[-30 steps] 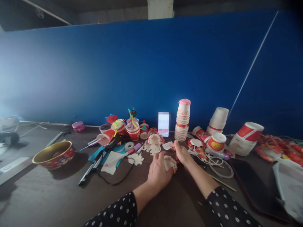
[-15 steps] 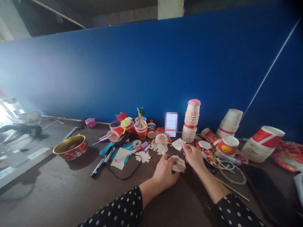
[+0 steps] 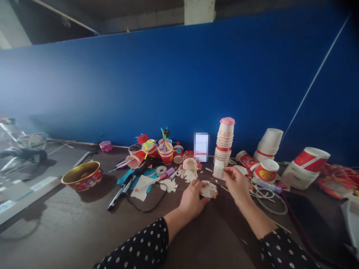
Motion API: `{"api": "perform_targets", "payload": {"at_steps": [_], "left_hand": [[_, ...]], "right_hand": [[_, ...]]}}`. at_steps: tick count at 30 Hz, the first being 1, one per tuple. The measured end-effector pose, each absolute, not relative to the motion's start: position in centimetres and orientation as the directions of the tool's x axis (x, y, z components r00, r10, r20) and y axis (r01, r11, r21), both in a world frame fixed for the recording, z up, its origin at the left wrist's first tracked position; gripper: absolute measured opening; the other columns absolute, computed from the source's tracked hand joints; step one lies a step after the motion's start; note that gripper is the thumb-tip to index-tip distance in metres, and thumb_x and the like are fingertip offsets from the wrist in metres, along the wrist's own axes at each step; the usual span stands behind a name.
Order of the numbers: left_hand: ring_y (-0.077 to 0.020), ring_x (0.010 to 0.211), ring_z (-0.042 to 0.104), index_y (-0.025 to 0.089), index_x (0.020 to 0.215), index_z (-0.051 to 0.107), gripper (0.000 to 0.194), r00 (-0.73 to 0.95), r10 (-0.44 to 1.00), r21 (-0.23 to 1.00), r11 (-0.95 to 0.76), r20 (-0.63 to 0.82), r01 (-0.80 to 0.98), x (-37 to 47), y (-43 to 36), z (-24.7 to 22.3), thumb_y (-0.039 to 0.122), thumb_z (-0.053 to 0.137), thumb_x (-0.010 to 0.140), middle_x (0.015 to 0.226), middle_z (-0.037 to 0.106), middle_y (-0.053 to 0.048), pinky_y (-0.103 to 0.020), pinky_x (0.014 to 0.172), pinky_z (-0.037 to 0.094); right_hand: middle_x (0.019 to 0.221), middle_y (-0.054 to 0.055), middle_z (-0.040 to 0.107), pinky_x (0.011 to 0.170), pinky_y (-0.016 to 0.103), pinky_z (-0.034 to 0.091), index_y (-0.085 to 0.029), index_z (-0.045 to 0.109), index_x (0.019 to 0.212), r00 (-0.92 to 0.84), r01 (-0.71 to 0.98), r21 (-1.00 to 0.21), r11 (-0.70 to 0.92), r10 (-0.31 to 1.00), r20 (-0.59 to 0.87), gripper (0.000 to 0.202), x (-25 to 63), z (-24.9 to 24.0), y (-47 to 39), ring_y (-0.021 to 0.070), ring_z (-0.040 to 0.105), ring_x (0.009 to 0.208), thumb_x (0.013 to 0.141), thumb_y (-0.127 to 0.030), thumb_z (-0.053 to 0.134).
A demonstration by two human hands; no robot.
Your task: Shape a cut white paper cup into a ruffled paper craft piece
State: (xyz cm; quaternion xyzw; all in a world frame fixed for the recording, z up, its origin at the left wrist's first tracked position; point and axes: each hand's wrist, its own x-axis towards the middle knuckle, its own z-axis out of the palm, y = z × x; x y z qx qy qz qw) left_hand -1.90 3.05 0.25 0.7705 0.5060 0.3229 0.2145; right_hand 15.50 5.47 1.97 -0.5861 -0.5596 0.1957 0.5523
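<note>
My left hand (image 3: 193, 198) grips the left edge of a small, round cut-paper piece (image 3: 209, 189) with a frilled, folded rim, low over the dark table. In my right hand (image 3: 237, 184) a white piece of paper (image 3: 219, 170) is pinched between thumb and fingers, held upright before the tall stack of paper cups (image 3: 223, 144). Just beyond my left hand lies another frilled paper piece (image 3: 190, 165) on top of a flat, petal-cut one. A second petal-cut paper piece (image 3: 169, 185) rests farther left, beside a purple-capped marker (image 3: 170, 172).
A red and gold bowl (image 3: 86, 175) stands left, near a white power strip (image 3: 25, 198). A hot-glue gun's black cord (image 3: 151, 212) loops across the table. Red-striped cups (image 3: 166, 153), a roll of tape (image 3: 161, 170), white tubing (image 3: 269, 200) and more cups (image 3: 266, 170) surround the hands. A blue partition (image 3: 168, 82) rises behind.
My right hand has moved slightly right, and the white paper in it has swung from lying flat to upright. My left hand keeps its hold on the frilled paper, which has shifted slightly up.
</note>
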Motion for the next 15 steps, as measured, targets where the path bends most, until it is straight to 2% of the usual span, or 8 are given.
{"api": "perform_targets", "payload": {"at_steps": [6,9,13,15], "left_hand": [[-0.0156,0.077,0.055,0.018,0.097,0.057,0.038,0.263,0.93,0.669,-0.368,0.258,0.645,-1.9,3.2,0.0,0.014,0.073,0.063,0.096,0.054,-0.003,-0.026,0.072,0.045],[-0.0145,0.076,0.054,0.018,0.095,0.057,0.036,0.259,0.93,0.678,-0.368,0.262,0.636,-1.8,3.2,0.0,0.012,0.072,0.063,0.098,0.052,-0.003,-0.026,0.073,0.044],[-0.0144,0.078,0.054,0.019,0.095,0.058,0.035,0.263,0.934,0.676,-0.357,0.242,0.644,-1.8,3.3,0.0,0.011,0.07,0.063,0.102,0.052,-0.003,-0.026,0.076,0.043],[-0.0144,0.078,0.054,0.019,0.095,0.058,0.032,0.278,0.928,0.665,-0.373,0.25,0.647,-1.9,3.3,0.0,0.012,0.068,0.065,0.101,0.051,-0.004,-0.026,0.076,0.043]], "right_hand": [[0.067,0.001,0.059,0.039,0.023,0.036,-0.019,0.051,0.084,0.121,0.341,-0.896,0.283,0.932,0.34,0.023,15.5,1.4,3.1,0.0105,0.047,0.041,0.073,-0.04,0.053],[0.068,-0.001,0.057,0.039,0.022,0.036,-0.02,0.05,0.088,0.094,0.342,-0.901,0.267,0.944,0.315,0.024,16.1,1.0,1.4,0.0099,0.047,0.041,0.077,-0.041,0.051],[0.067,-0.002,0.058,0.041,0.022,0.037,-0.021,0.05,0.083,-0.061,0.444,-0.871,0.209,0.977,0.203,0.014,16.5,0.6,-1.4,0.01,0.049,0.043,0.08,-0.034,0.047],[0.064,-0.002,0.059,0.049,0.022,0.039,-0.021,0.053,0.08,-0.151,0.574,-0.785,0.233,0.972,0.178,0.009,16.3,0.6,-2.6,0.0124,0.055,0.053,0.078,-0.028,0.048]]}}
